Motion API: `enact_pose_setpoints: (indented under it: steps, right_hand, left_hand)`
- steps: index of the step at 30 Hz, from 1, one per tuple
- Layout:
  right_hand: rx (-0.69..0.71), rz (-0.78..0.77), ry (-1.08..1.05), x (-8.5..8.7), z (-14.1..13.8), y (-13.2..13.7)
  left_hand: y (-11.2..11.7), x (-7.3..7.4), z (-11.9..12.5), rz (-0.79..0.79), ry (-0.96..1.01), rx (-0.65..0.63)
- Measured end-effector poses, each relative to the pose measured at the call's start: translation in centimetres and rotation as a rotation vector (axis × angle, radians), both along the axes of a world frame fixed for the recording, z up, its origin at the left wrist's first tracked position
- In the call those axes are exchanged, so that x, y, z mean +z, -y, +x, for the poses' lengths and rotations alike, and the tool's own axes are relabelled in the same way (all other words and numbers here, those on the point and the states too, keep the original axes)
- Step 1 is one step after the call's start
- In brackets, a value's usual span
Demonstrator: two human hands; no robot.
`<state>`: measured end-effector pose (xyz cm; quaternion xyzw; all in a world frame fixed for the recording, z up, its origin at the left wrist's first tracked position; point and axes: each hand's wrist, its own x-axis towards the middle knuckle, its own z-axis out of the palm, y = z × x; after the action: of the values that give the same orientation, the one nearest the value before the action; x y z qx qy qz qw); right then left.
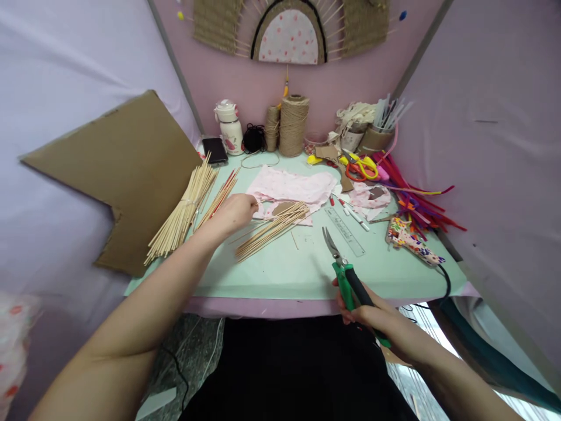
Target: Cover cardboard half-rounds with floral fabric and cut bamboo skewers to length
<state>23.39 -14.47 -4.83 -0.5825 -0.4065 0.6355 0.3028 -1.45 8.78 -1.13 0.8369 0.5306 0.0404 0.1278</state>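
Note:
My right hand [355, 307] is wrapped round the green and black handles of a pair of pruning shears [344, 272], in front of the table's near edge. The blades point up and away from me, slightly parted. Over the table, my left hand [234, 213] has its fingers closed in a pinch; what is between them is hidden or too thin to make out. Just right of it lies a loose pile of thin bamboo sticks [274, 231]. To its left are some red-tipped sticks [223, 193] and a thick tied bundle of bamboo sticks [186, 207].
Cardboard [118, 175] leans at left. Pink dotted cloth [291, 187], a ruler [345, 231] and markers [357, 216] lie mid-table. Scissors [362, 166], coloured pipe cleaners [421, 204] and a corded glue gun [412, 241] are at right. Twine spools [293, 126] and a bottle [230, 128] stand behind.

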Motion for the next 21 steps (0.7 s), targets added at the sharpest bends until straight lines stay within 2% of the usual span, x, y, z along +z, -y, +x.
enact_pose_setpoints:
  steps: [5,8,14,21]
  right_hand:
    - [0.027,0.06,0.066,-0.2,0.6,-0.2]
    - [0.038,0.067,0.069,-0.6,1.0,-0.1]
    - [0.049,0.058,0.045,-1.5,1.1,0.2]
    - [0.06,0.05,0.032,-1.6,1.0,0.3]
  left_hand:
    - [-1.5,-2.7,0.7,0.051,-0.088,0.001]
    - [-1.9,-3.6,0.6,0.085,-0.121,0.018]
    - [-1.9,-3.8,0.1,0.126,-0.117,0.031]
    - [-1.6,-3.7,0.5,0.127,-0.062,0.012]
